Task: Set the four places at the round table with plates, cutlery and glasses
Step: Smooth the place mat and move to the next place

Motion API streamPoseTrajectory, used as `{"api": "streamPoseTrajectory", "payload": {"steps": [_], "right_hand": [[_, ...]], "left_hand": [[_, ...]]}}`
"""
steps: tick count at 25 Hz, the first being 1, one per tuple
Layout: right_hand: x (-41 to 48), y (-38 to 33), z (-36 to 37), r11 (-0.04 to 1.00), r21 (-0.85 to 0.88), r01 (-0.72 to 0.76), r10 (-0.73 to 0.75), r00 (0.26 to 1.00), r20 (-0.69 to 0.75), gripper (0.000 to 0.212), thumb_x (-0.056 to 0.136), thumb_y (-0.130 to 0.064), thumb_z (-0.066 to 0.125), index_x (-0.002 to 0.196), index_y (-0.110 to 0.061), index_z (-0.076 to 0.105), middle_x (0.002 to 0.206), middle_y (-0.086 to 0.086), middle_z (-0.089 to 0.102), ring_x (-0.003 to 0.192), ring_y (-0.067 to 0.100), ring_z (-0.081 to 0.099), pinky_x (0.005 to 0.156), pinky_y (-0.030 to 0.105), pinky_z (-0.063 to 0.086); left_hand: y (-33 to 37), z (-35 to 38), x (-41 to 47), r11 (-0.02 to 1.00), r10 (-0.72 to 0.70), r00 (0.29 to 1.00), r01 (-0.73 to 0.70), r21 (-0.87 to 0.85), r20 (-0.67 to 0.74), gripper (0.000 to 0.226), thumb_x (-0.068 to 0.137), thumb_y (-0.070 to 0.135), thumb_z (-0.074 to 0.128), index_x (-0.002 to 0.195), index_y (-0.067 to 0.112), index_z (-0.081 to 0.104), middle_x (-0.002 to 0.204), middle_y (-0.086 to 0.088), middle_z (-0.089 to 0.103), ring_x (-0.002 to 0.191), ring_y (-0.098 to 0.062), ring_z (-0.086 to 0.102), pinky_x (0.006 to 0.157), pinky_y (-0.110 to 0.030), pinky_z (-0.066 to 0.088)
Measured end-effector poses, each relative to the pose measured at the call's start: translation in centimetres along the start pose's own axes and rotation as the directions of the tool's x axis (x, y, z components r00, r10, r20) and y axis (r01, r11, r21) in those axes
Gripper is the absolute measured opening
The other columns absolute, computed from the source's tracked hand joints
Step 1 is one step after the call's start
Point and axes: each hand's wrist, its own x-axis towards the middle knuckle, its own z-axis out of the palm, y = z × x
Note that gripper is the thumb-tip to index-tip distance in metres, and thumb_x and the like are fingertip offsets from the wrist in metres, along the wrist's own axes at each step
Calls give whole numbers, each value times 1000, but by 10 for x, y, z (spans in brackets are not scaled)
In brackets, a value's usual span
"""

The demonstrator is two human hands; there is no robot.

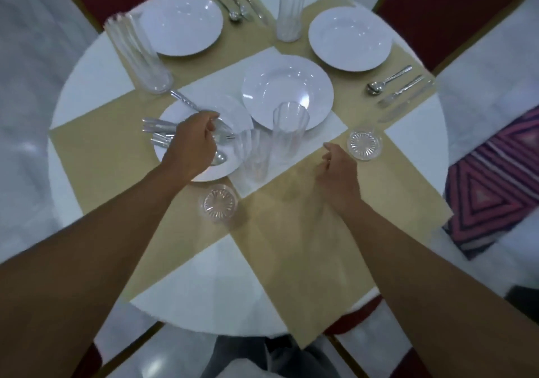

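Note:
Four white plates lie on the round table (pixel 87 85): far left (pixel 180 24), far right (pixel 350 39), centre (pixel 287 91) and near left (pixel 186 115). My left hand (pixel 192 144) hovers over the near left plate and pinches cutlery (pixel 157 128) piled on it. My right hand (pixel 338 170) hangs relaxed over the beige mat, holding nothing, beside a clear glass (pixel 364 144). Another glass (pixel 218 202) stands near my left wrist. Two tall glasses (pixel 288 132) (pixel 255 156) stand at the centre. Cutlery sets lie by the far left (pixel 239 4) and far right (pixel 393 85) plates.
Tall glasses stand at the far left (pixel 140 53) and far middle (pixel 290 7). Red chairs (pixel 449 7) surround the table. A striped pink cloth (pixel 495 179) lies at the right. Crossed beige mats (pixel 291 246) cover the table.

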Motion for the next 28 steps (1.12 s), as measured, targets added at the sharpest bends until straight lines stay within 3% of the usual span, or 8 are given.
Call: {"api": "streamPoseTrajectory", "payload": {"steps": [3,5,8,11,16,20,23,28], "right_hand": [[41,-19,3,974,149,-169,177,983,-44,43,97,-13,46,138,-11,57,115,6,67,115,21,60,89,23,39],[66,-25,9,935,227,-271,288,957,-43,42,97,-27,50,136,-15,60,120,4,69,115,20,62,96,26,43],[93,-29,18,901,293,-320,340,940,-16,47,86,-48,56,124,-23,67,103,-1,76,99,20,71,96,42,55],[111,-28,23,899,305,-313,328,945,2,33,86,-36,64,114,-20,69,85,-3,75,77,18,73,78,37,60],[119,-24,24,882,344,-323,341,940,8,26,88,-19,66,114,-18,64,90,-1,75,71,13,74,68,30,62],[119,-25,4,836,469,-283,334,942,-26,23,92,-12,63,113,-15,56,99,10,73,72,24,76,60,28,59],[116,-22,-31,839,490,-236,316,945,-88,22,93,-14,62,114,-17,55,96,12,72,65,19,75,69,33,60],[89,15,-81,837,497,-230,365,911,-193,15,79,-32,61,94,-29,59,87,10,71,82,26,73,83,51,59]], "left_hand": [[9,9,67,998,22,1000,-21,-57,14,41,95,4,40,128,18,60,112,-4,68,102,-20,65,94,-29,50],[14,21,103,996,38,999,-35,-80,36,41,95,9,41,131,19,57,118,-5,66,107,-18,64,91,-27,49],[13,44,148,997,-26,987,38,-73,160,48,94,12,46,141,23,47,134,-6,58,119,-19,57,94,-24,42],[10,61,176,992,-123,958,123,17,260,63,89,16,51,150,25,35,144,-11,49,131,-25,49,105,-32,42],[23,65,188,989,-144,962,130,74,233,70,85,8,59,151,15,36,142,-11,52,134,-27,45,106,-41,45],[58,54,194,989,-146,966,149,0,215,66,85,22,62,148,17,42,137,-7,58,128,-24,52,105,-37,45],[108,51,194,992,-112,967,121,-23,231,58,89,28,60,144,17,47,140,-4,54,126,-24,53,97,-29,44],[201,63,163,998,-50,976,58,-33,213,42,93,21,53,132,9,56,137,-8,56,123,-26,54,87,-24,41]]}}
